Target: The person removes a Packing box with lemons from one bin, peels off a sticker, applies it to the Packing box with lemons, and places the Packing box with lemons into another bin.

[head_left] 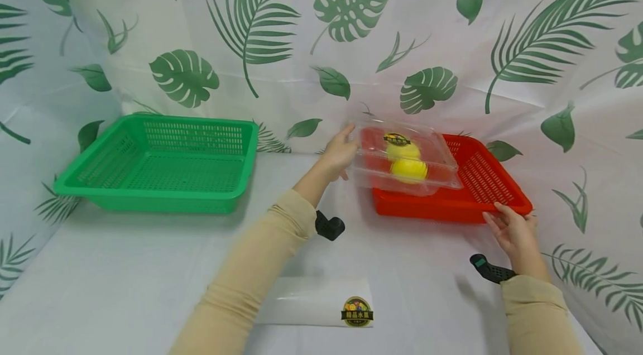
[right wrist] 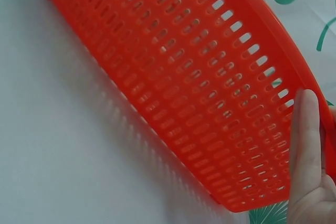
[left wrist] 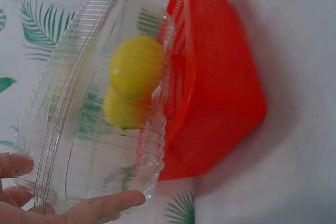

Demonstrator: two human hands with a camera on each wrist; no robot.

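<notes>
My left hand [head_left: 341,152] holds a clear plastic clamshell box [head_left: 437,157] by its left end, thumb and fingers round the edge in the left wrist view. Two yellow lemons [head_left: 409,169] lie inside it, and a dark round label [head_left: 397,139] is on its lid. The box is tilted above the left part of a red slotted basket [head_left: 494,176]. At the basket's near right corner, my right hand [head_left: 514,229] grips the rim; in the right wrist view its fingers [right wrist: 310,135] lie along the outer wall.
A green slotted basket [head_left: 161,202] stands at the left of the white table [head_left: 150,265]. Near the front lies a glossy pale sheet [head_left: 311,299] with a fruit label [head_left: 357,311] at its right end. A leaf-print cloth [head_left: 281,104] hangs behind.
</notes>
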